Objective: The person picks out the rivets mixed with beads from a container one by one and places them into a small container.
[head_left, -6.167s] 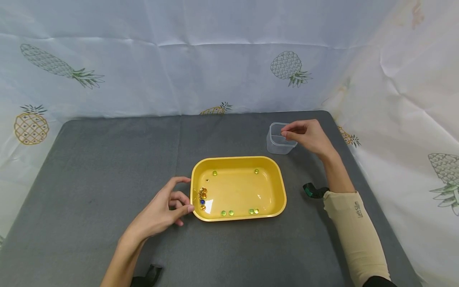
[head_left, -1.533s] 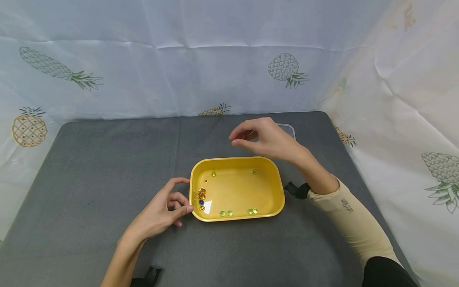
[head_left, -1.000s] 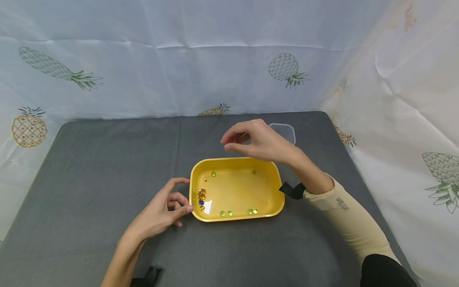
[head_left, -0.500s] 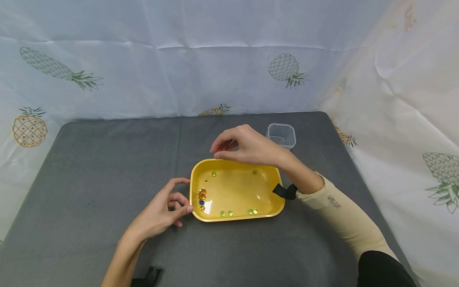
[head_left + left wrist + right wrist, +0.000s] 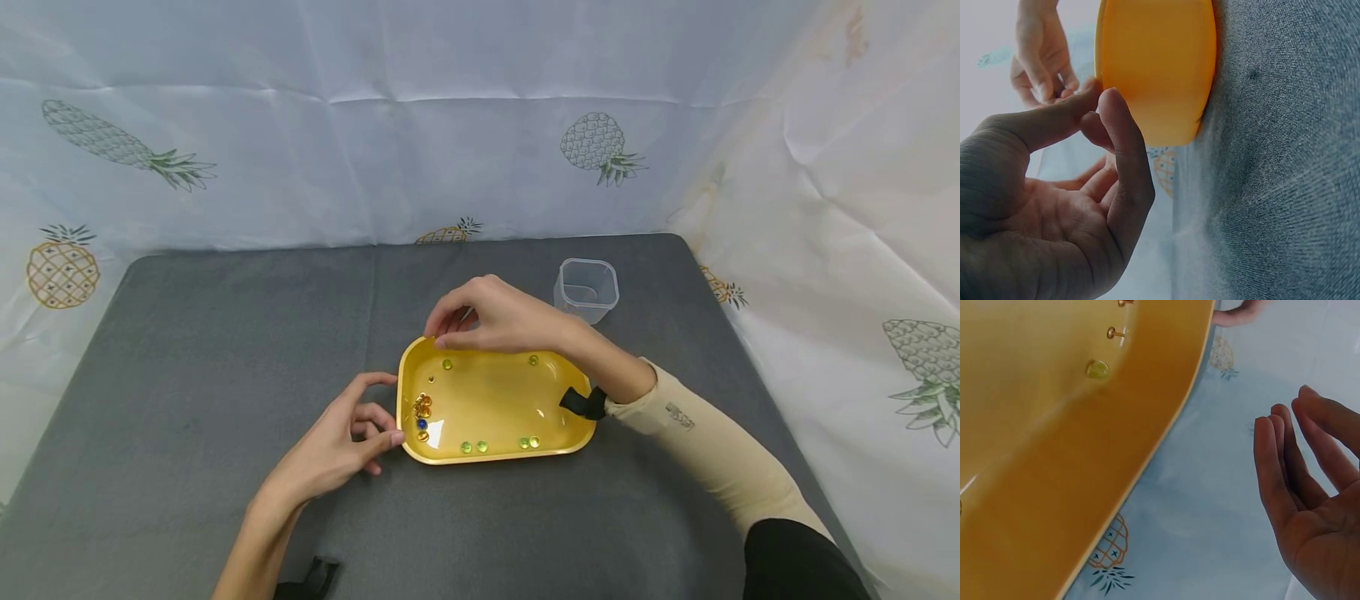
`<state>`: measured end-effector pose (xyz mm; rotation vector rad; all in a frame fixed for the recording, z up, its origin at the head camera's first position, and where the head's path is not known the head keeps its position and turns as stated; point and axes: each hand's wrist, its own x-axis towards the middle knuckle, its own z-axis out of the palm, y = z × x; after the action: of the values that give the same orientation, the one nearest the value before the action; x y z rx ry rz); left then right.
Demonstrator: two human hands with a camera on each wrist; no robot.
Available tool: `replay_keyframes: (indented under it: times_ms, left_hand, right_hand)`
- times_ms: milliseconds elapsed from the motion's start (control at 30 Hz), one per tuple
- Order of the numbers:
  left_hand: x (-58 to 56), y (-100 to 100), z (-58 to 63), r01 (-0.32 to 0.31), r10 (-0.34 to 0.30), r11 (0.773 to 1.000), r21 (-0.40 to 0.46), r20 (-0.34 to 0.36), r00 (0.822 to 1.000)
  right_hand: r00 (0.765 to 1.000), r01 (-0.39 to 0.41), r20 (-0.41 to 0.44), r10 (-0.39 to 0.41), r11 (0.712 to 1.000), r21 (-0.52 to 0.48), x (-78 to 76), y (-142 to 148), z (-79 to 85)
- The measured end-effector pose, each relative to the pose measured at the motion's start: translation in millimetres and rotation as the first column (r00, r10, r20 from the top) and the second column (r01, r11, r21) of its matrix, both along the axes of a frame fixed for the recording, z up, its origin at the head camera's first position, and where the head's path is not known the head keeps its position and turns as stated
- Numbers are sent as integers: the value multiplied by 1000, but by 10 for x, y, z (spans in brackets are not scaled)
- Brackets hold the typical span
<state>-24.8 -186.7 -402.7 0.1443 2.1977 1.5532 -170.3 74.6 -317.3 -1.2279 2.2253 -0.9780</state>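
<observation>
A yellow tray (image 5: 498, 396) lies on the grey table. My left hand (image 5: 330, 442) touches its left end with thumb and index fingertips, which stand apart along the rim. My right hand (image 5: 506, 317) hovers over the tray's far rim, thumb and fingers apart; the right wrist view shows nothing between them. Along the tray's left side sit amber glass beads (image 5: 423, 436), a blue bead (image 5: 422, 424) and small gold pins (image 5: 1112, 333) with round heads. Several green glass beads (image 5: 482, 447) lie scattered near the tray's walls.
Behind the tray, to the right, stands a clear plastic container (image 5: 587, 290) without a lid. A pineapple-print cloth (image 5: 300, 150) hangs along the table's far and right sides. Grey table surface (image 5: 225, 358) extends left of the tray.
My right hand has moved from the clear container leftward and toward me, down to the tray's far rim. The container has come into fuller view. My left hand and the tray have stayed put.
</observation>
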Motion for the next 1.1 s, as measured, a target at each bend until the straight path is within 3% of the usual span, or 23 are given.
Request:
replay_keyframes:
  times_ms: [333, 800, 1100]
  left_hand:
    - [7, 6, -10, 1, -1, 1000, -4, -3, 1000]
    - [17, 14, 13, 1, -2, 1000, -19, -22, 1000]
    - [11, 37, 74, -7, 5, 999, -51, -33, 999]
  right_hand:
    - [995, -67, 71, 64, 997, 42, -19, -146, -191]
    - [984, -155, 111, 136, 971, 183, -14, -345, -397]
    - [988, -151, 74, 137, 959, 240, 32, -425, -547]
